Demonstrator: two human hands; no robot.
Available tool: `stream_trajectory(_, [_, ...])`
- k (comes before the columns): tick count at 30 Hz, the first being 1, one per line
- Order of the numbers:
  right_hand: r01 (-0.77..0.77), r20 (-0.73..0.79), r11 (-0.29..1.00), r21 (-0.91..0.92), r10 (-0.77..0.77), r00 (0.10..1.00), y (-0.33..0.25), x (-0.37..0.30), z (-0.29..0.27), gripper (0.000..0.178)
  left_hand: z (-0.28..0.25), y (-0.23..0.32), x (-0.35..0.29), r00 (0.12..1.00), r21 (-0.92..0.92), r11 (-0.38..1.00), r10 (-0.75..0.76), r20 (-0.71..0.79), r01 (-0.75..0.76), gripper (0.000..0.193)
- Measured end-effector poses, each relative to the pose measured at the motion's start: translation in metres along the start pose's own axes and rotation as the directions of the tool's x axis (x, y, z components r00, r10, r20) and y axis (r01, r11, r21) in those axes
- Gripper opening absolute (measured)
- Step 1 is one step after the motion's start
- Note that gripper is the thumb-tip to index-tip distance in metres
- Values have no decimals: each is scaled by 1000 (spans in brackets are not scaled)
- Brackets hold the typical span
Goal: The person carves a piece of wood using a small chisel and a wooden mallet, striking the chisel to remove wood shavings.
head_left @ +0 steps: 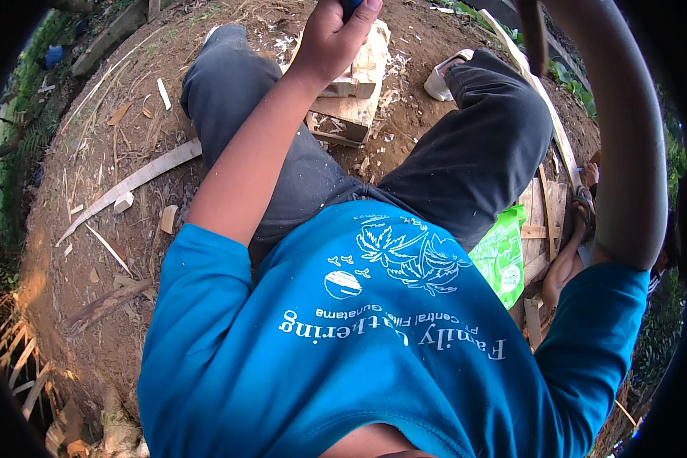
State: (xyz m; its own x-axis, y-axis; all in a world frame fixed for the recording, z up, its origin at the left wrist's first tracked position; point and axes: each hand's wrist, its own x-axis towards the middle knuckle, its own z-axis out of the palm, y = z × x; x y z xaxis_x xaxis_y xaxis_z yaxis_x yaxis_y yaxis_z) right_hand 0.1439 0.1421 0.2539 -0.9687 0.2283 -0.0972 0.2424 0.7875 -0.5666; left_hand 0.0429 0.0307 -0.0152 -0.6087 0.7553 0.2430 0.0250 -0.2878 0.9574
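One hand [333, 40], my left, grips something blue [349, 7] at top centre, probably to steady it near the wood [372, 67]; my right is out of frame.

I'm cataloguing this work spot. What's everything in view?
blue handle: one, blue, top centre
wood blocks: at least two, pale, top centre
brown shaft: one, brown, top right
wood strips: two, pale, left and right
wood chips: many, pale, scattered
planks: several, light brown, right
plastic bag: one, green-white, right
unclear object: one, blue, upper left
plants: many, green, edges
soil: one stretch, brown, throughout
another person's leg: one, bare, right
T-shirt: one, blue, below
trousers: pair, dark grey, centre
shoe: one clearly, cream, upper centre
arms: two, bare, sides
left hand: one, bare, on handle
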Motion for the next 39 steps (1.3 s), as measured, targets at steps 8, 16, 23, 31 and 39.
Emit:
stream_trajectory(8, [-90,-254,989,-114,59,966,12,-21,35,39,-26,-17,9,933,-363,930,-173,-316,50,25])
stream_trajectory(16, [-206,50,896,393,203,978,66,-50,35,33,-43,-16,2,720,-657,751,-424,-550,-60,36])
stream_trajectory(23, [-136,-10,716,685,195,981,93,-95,38,25,-3,12,10,920,-365,930,-178,-349,42,34])
stream_trajectory(31, [-93,-103,649,755,257,961,116,-124,43,23,20,15,11,980,-204,977,-93,-173,57,33])
stream_trajectory(39, [279,-512,706,651,138,848,51,-110,18,27,31,13,8,992,-109,994,-43,-121,30,25])
